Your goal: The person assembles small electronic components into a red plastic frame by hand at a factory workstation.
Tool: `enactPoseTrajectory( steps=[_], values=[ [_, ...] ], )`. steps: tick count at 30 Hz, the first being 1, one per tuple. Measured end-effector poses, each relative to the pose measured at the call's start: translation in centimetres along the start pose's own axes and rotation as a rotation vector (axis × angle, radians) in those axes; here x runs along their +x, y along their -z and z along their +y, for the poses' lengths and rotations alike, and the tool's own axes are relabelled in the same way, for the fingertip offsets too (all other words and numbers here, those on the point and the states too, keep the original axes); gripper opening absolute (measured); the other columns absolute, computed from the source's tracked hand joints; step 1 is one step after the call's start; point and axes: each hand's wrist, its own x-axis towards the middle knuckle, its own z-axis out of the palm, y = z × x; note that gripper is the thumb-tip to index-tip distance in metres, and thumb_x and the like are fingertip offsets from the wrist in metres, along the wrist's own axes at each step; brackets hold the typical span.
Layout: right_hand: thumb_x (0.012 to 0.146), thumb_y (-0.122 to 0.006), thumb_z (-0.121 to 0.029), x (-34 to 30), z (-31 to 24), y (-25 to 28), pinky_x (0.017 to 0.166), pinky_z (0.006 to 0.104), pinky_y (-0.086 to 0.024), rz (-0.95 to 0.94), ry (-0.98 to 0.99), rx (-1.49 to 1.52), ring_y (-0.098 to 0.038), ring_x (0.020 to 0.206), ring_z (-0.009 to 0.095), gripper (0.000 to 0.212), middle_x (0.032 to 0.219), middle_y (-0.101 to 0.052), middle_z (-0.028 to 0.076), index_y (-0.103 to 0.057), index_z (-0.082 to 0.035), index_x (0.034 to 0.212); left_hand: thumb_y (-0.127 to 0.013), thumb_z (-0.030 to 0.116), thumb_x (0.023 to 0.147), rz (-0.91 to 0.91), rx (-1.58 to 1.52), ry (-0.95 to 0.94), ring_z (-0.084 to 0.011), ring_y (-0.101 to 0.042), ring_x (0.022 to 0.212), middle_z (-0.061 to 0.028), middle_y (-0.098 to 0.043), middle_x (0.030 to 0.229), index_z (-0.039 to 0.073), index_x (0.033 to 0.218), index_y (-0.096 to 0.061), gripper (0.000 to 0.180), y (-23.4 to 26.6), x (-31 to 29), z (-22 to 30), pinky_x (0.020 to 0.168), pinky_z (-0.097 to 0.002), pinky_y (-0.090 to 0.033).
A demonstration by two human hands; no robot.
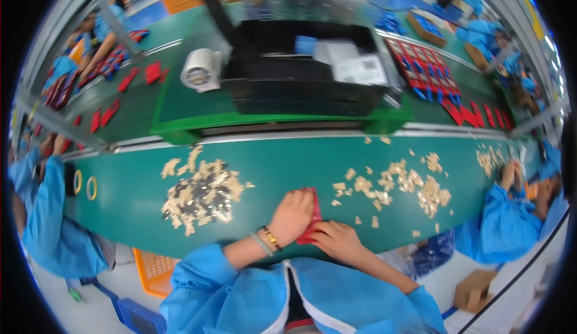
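Fingers of the left hand (291, 217) and right hand (339, 241) pressed on the red part (316, 209), between a left pile (204, 193) and a right scatter (430, 197) of small gold-toned pieces.

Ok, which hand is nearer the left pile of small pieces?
Left. The left hand is right of the pile, on the red item; the right hand, also on it, is farther right.
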Motion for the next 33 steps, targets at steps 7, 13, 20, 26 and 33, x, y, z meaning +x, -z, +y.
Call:
enactPoseTrajectory(
  steps=[7, 13, 20, 26, 33],
  values=[
    [0.073, -0.073, -0.016, 2.7, -1.4, 1.3, 0.068, 0.031, -0.05, 0.023, 0.129, 0.081, -0.061, 0.081, 0.019, 0.025, 0.101, -0.06, 0.003, -0.064, -0.009, 0.096, -0.066, 0.029, 0.08, 0.118, -0.429, 0.092, -0.0275, -0.051, 0.115, -0.0126, -0.055, 0.121, 0.001, 0.111, -0.06, 0.042, 7.2, -3.1, -2.8, 0.097, -0.0395, -0.04],
    [0.08, -0.062, -0.007, 8.7, -3.5, -0.2, 0.078, 0.0346, -0.054, 0.209, 0.193, 0.378, -0.065, 0.093, 0.025, 0.02, 0.109, -0.062, 0.009, -0.063, -0.005, 0.099, -0.076, 0.021, 0.07, 0.203, -0.084, -0.035, -0.0272, -0.061, 0.095, -0.0104, -0.063, 0.107, 0.005, 0.106, -0.061, 0.042, 8.1, -9.8, -6.4, 0.082, -0.0407, -0.049],
    [0.077, -0.066, -0.01, 7.6, -0.5, -1.1, 0.096, 0.0442, -0.044, 0.234, 0.201, 0.339, -0.054, 0.117, 0.03, 0.033, 0.12, -0.056, 0.01, -0.06, -0.009, 0.109, -0.071, 0.007, 0.076, 0.317, 0.234, 0.363, -0.032, -0.06, 0.078, -0.0143, -0.062, 0.096, 0.004, 0.102, -0.061, 0.028, 9.4, -17.6, -14.5, 0.066, -0.0407, -0.05],
    [0.071, -0.07, 0.004, -0.3, 5.5, 4.3, 0.089, 0.0389, -0.047, 0.423, -0.279, 0.097, -0.058, 0.105, 0.029, 0.025, 0.102, -0.062, 0.009, -0.067, -0.008, 0.093, -0.061, 0.003, 0.081, 0.167, 0.296, 0.903, -0.0384, -0.058, 0.106, -0.0185, -0.056, 0.121, 0.006, 0.125, -0.051, 0.046, 6.6, -17.9, -34.6, 0.082, -0.044, -0.051],
    [0.075, -0.065, 0.003, -3.3, 6.0, 4.3, 0.09, 0.0402, -0.045, 0.416, -0.393, 0.027, -0.057, 0.106, 0.031, 0.018, 0.105, -0.059, 0.01, -0.064, -0.006, 0.09, -0.062, 0.014, 0.084, 0.103, 0.122, 1.06, -0.035, -0.057, 0.11, -0.017, -0.056, 0.126, 0.002, 0.122, -0.055, 0.041, 4.9, -15.8, -36.6, 0.091, -0.0422, -0.049]
  ],
)
